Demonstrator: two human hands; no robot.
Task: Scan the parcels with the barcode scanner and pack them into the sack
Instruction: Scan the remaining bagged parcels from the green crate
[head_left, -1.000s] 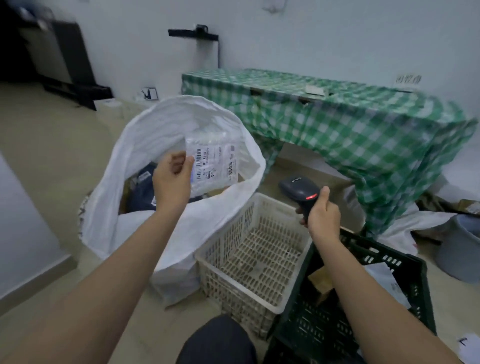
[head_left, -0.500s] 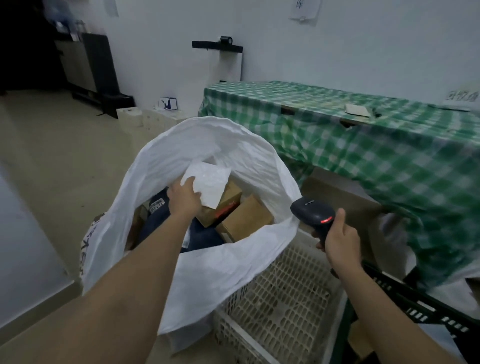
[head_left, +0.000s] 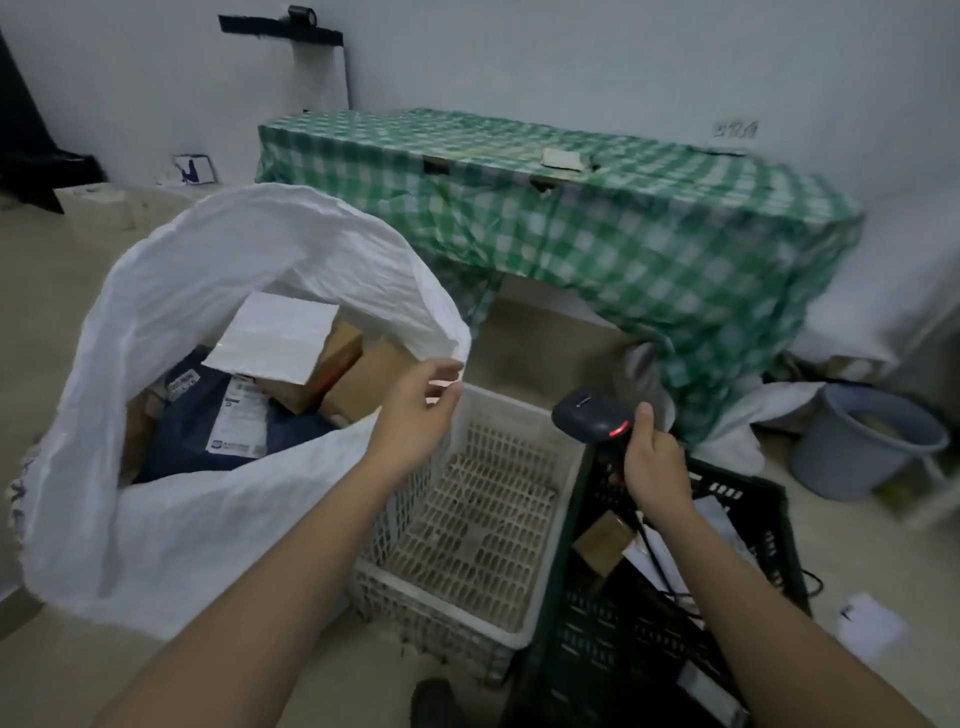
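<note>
The white woven sack (head_left: 156, 525) stands open at the left. Inside it a flat white parcel (head_left: 275, 338) lies on top of brown boxes (head_left: 363, 384) and a dark blue mailer bag (head_left: 218, 421). My left hand (head_left: 415, 410) hovers at the sack's right rim, fingers relaxed and holding nothing. My right hand (head_left: 652, 460) grips the black barcode scanner (head_left: 592, 418), whose red light shows. Below that hand, the black crate (head_left: 649, 639) holds a small brown box (head_left: 602, 540) and white envelopes (head_left: 719, 514).
A white slatted crate (head_left: 467, 618) sits between sack and black crate. Behind stands a table under a green checked cloth (head_left: 571, 223). A grey bucket (head_left: 867, 447) is on the floor at the right, and a paper slip (head_left: 872, 629) lies near it.
My left hand carried the white parcel into the sack, let it go, and drew back right to the sack's rim. My right hand kept hold of the scanner.
</note>
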